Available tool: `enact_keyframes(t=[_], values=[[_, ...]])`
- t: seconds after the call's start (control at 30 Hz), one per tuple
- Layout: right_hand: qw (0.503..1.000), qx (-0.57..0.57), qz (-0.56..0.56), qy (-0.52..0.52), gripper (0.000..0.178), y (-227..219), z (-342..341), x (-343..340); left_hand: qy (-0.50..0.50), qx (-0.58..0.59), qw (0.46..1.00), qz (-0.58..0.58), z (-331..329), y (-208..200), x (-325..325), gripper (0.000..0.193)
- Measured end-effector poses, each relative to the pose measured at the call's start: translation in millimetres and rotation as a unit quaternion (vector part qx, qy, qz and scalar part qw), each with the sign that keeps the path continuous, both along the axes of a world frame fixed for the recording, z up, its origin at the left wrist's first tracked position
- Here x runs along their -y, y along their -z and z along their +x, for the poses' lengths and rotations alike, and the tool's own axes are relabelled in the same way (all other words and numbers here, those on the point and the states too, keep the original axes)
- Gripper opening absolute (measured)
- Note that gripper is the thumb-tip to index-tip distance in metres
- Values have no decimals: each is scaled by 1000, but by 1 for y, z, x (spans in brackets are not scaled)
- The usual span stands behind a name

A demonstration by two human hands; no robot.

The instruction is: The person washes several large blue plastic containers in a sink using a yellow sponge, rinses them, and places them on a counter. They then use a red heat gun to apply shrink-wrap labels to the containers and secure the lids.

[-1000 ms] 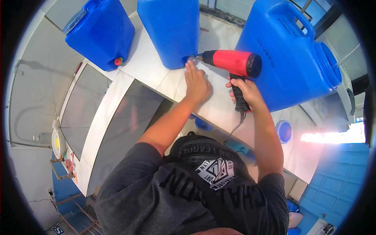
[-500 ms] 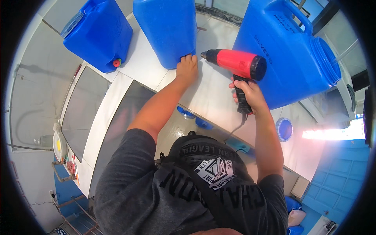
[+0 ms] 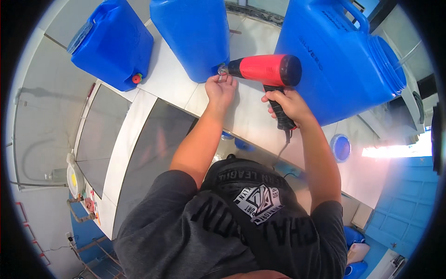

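My right hand is wrapped round the black handle of a red and black heat gun. The gun's nozzle points left, at the lower right corner of the middle blue water jug. Right at the nozzle tip, a small clear, shiny piece shows against that corner; its kind cannot be made out. My left hand is palm up just below it, with fingers curled up at the jug's base. What those fingers grip is too small to tell.
A blue jug with a red tap stands at the left. To the right, a larger open-mouthed blue jug is close behind the heat gun. A round blue lid lies on the white tiled counter. The gun's cord hangs over its edge.
The heat gun has moved left and its nozzle now reaches the middle jug's lower corner. My left hand has turned from palm down to palm up there.
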State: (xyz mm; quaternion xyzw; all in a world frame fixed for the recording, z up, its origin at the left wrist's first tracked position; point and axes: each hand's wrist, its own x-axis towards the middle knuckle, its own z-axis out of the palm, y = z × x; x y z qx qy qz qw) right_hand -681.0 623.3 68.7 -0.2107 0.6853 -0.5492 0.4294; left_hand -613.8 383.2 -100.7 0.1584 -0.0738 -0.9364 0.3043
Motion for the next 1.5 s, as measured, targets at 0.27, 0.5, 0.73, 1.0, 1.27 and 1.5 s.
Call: enact_keyframes(t=[0.27, 0.5, 0.73, 1.0, 1.27, 1.5], values=[[1000, 4, 27, 15, 38, 0, -8, 5, -63, 25, 994, 83, 4, -26, -26, 28], [999, -2, 28, 35, 38, 6, -2, -10, -45, 35, 997, 57, 9, -19, -21, 27], [998, 10, 28, 53, 31, 18, -5, -14, 95, 204, 974, 0, 15, -17, -12, 47], [963, -52, -257, 62, 45, -29, 55, -202, 107, 289, 951, -1, -27, -24, 2, 67], [841, -303, -366, 258, 68, -101, 31, -374, 135, 175, 970, 105, -50, -17, 17, 49], [839, -329, -161, 402, 52, -153, -115, -389, 67, 347, 935, -10, -58, -32, 9, 32]])
